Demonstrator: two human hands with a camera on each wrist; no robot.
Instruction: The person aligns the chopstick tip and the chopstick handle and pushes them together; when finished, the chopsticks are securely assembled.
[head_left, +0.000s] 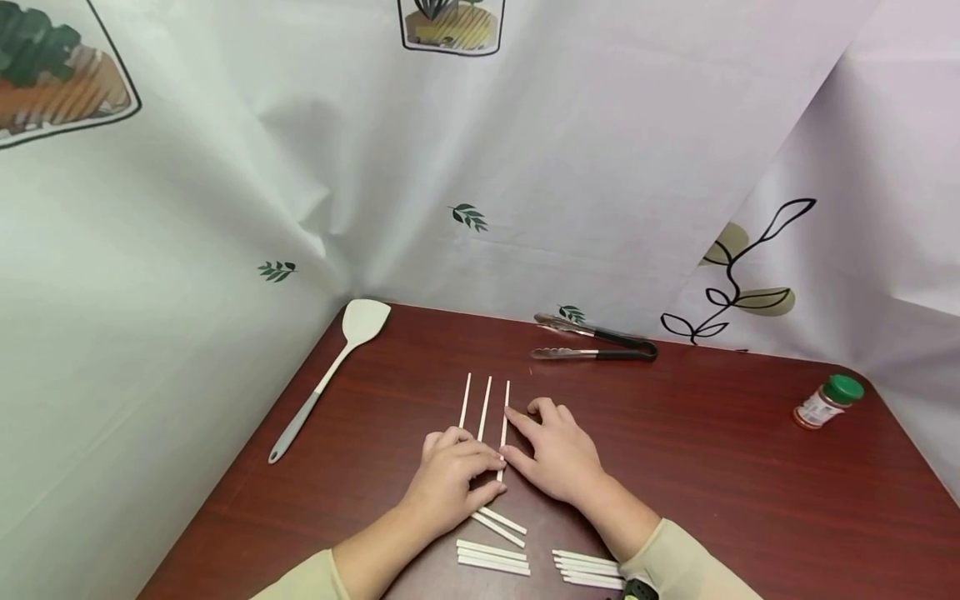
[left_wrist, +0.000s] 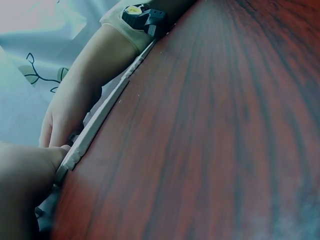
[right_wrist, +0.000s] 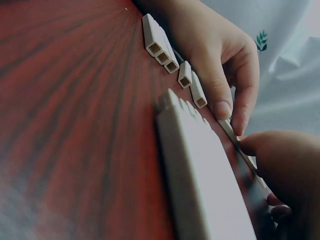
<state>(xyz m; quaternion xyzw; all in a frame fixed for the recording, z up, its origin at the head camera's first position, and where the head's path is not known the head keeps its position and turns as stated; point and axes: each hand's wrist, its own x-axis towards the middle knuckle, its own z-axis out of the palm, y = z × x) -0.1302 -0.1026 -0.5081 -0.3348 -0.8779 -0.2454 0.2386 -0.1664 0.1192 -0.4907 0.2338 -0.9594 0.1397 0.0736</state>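
Note:
Three thin white square tubes lie side by side on the table, pointing away from me: a left one (head_left: 464, 400), a middle one (head_left: 485, 404) and a right one (head_left: 507, 396). My left hand (head_left: 457, 471) pinches the near end of the right tube between thumb and forefinger, while its palm covers the near parts of the other two. My right hand (head_left: 558, 454) touches the right tube's right side with forefinger and thumb, fingers spread. In the right wrist view, the left hand's thumb (right_wrist: 220, 102) is at the tube's end.
Closer to me lie two slanted tubes (head_left: 501, 533), a row of three tubes (head_left: 492, 558) and a bundle of several tubes (head_left: 588, 569) beside the right forearm. A spatula (head_left: 330, 367) lies left, tongs (head_left: 600, 337) at the back, a green-capped jar (head_left: 825, 404) at right. Hanging cloth (head_left: 600, 167) borders the table.

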